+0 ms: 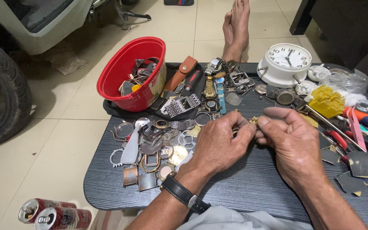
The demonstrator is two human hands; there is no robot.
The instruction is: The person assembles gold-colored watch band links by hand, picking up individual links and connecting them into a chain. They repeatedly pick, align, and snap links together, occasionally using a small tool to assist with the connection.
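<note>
Two hands meet at frame centre over a dark wood-grain tabletop [252, 187]. Left hand [218, 145] has its fingers curled shut, pinching a small gold-coloured watch part [252, 121] at the fingertips; a black-strapped wristwatch [184, 194] sits on that wrist. Right hand [292, 140] is also closed, thumb and fingertips pinched on the same gold part from the right side, index finger stretched out above it. Gold part is held just above the tabletop, between both sets of fingertips, mostly hidden; exact shape can't be told.

Left of the hands: a heap of loose watch cases and metal rings [150, 149] spread on the tabletop. Upper left of the frame: red plastic bowl [124, 68] full of watch bits, resting on a black cloth. Behind the hands: brown leather strap piece [182, 72], silver metal bracelet [179, 105], several watches. Upper right: white round clock [287, 61] lying face up, yellow plastic block [326, 101] just right of the right hand, clear plastic bag [348, 81] beyond. Right edge: red-handled pliers [341, 142] and other tools, dark scraps of sheet.

Top centre: bare feet [236, 27] on the tiled floor. Lower left corner: two drink cans [54, 215] lying on the floor. Left edge: a tyre [1, 93].
</note>
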